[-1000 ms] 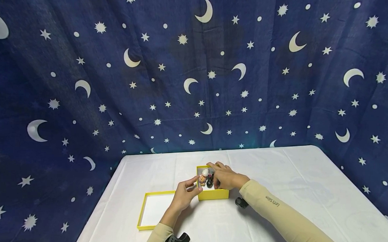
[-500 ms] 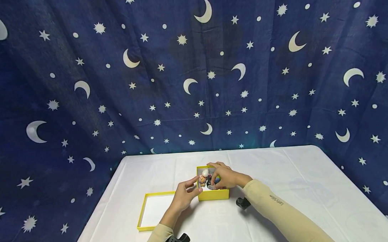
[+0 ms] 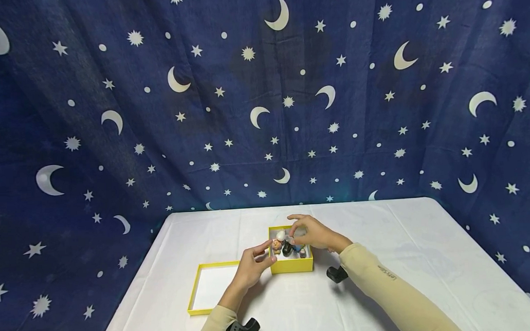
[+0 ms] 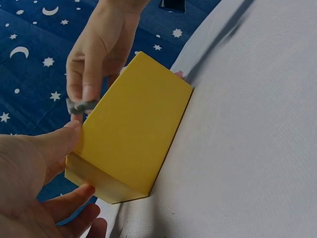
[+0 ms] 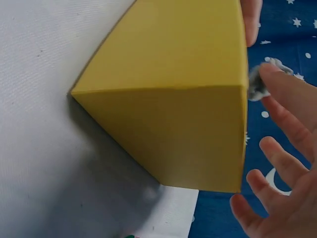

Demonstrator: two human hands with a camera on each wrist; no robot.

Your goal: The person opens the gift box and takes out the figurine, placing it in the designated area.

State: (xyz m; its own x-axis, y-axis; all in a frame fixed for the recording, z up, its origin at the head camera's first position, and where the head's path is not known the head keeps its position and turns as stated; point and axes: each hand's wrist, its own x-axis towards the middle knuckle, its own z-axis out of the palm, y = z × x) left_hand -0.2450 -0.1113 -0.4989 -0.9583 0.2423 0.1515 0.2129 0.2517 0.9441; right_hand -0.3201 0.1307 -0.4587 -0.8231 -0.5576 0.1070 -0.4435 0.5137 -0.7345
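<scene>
- Head view: the left hand (image 3: 250,268) rested against the yellow box (image 3: 291,267), thumb and index finger held apart, tips touching around its near left corner.
- The right hand (image 3: 315,234) hung over the box's right part, thumb and index tips together; what they pinched was too small to make out here.
- Just right of the left fingertips, inside the box, sat a tan figure (image 3: 276,246), with a white-topped figure (image 3: 281,236) beyond it and a black figure (image 3: 287,249) between the two hands' fingers.
- The box's rim passed close by both sets of fingertips; well to the left of the left fingers, the lid (image 3: 212,290) lay with its white inside up, its right edge partly behind that hand. The white tablecloth (image 3: 296,310) gave room on the near side of the fingers.
- Left wrist view: the left thumb touched the box's upper edge and a fingertip met its short side, spread across the corner; the palm was cut off.
- Beyond that thumb, the right thumb and a finger pinched a small grey item (image 4: 79,106), just beside the rim. The box hid its own contents.
- Right wrist view: the right hand's other fingers were spread below the pinch, clear of the wall. The grey item was blurred and half covered by fingers.
</scene>
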